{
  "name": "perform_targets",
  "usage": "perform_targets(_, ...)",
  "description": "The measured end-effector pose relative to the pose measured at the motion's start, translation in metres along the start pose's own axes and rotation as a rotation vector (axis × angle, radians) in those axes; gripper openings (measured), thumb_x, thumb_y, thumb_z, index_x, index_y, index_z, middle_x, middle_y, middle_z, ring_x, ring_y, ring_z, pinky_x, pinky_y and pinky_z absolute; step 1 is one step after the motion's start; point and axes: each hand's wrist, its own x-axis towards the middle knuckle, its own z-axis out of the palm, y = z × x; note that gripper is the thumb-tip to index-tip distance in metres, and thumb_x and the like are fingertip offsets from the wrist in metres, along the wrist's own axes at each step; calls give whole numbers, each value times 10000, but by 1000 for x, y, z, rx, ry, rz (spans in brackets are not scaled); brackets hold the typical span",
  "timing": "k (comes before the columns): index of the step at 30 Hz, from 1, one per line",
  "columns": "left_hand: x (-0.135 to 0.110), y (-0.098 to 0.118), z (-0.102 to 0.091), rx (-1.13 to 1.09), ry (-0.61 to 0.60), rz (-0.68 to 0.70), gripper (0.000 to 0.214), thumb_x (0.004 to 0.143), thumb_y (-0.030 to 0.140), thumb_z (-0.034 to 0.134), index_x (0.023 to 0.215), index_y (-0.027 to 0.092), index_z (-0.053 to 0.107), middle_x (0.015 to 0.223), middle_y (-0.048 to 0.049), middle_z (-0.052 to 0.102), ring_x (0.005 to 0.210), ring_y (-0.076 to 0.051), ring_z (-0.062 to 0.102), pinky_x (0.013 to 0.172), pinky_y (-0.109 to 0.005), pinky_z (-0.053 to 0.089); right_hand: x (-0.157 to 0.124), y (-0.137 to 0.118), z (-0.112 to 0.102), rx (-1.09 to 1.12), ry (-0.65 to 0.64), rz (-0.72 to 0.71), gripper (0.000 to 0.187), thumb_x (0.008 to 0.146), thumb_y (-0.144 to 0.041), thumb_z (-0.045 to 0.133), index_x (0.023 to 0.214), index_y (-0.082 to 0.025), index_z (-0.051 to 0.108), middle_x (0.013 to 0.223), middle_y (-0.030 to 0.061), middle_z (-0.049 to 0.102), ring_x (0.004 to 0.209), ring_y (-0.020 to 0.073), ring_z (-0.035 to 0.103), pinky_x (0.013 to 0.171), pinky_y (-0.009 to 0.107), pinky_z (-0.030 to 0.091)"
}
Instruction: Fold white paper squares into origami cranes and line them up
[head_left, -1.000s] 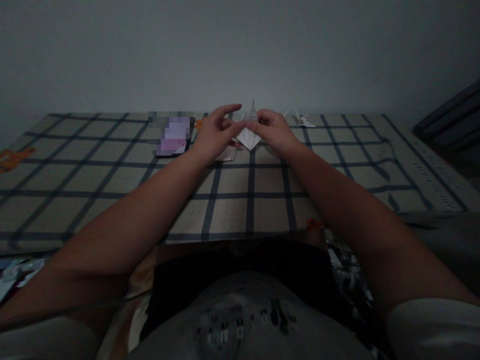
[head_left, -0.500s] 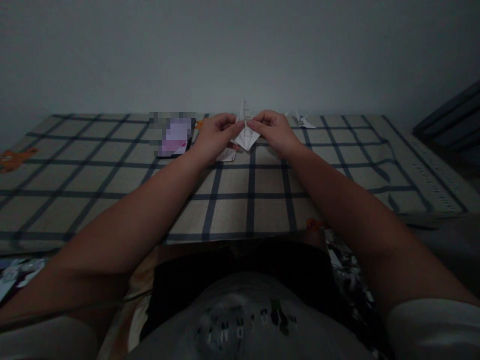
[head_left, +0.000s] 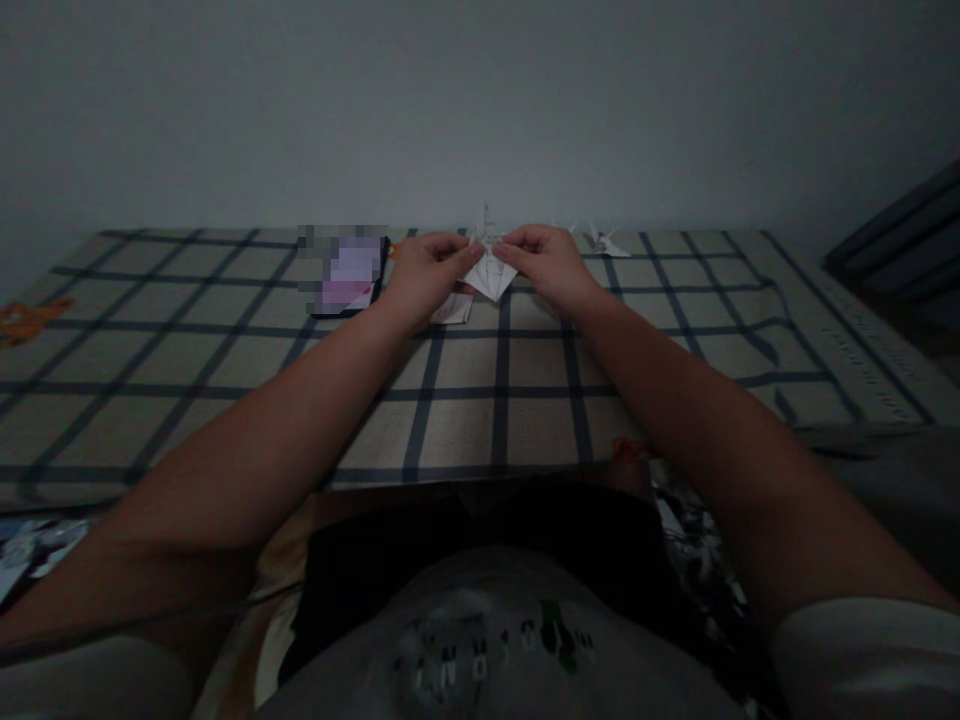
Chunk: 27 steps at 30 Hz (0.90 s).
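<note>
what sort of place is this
Indoors, likely a room at home, though that's a guess: a checked cloth covers the work surface, a plain wall rises behind it, and what looks like a phone lies on the cloth

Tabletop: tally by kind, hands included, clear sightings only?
Hands: 2, left hand and right hand
Folded paper, held by both: 1
Loose paper by the left hand: 1, layers uncountable
Phone: 1
Paper bird: 1
Total: 6
Not counted: white tips behind the right hand; can't tell what they belong to.
</note>
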Motion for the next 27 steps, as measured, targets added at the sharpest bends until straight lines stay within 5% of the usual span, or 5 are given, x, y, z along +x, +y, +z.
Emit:
perform_targets(11, -2, 4, 1, 124, 68, 40, 321, 871, 489, 816, 841, 173, 769, 714, -13, 725, 635, -139, 663, 594, -254, 580, -4, -3, -1, 15, -95, 20, 288, 900, -402, 838, 874, -208, 628, 858, -12, 660, 812, 130, 598, 750, 276, 483)
perform_targets(27, 6, -6, -5, 134, 204, 189, 236, 856, 430, 858, 856, 199, 812, 871, -34, 825, 858, -178, 754, 800, -280, 594, -7, -10, 1, -12, -162, 60, 198, 888, -269, 817, 809, -187, 655, 789, -21, 638, 749, 121, 557, 730, 285, 462)
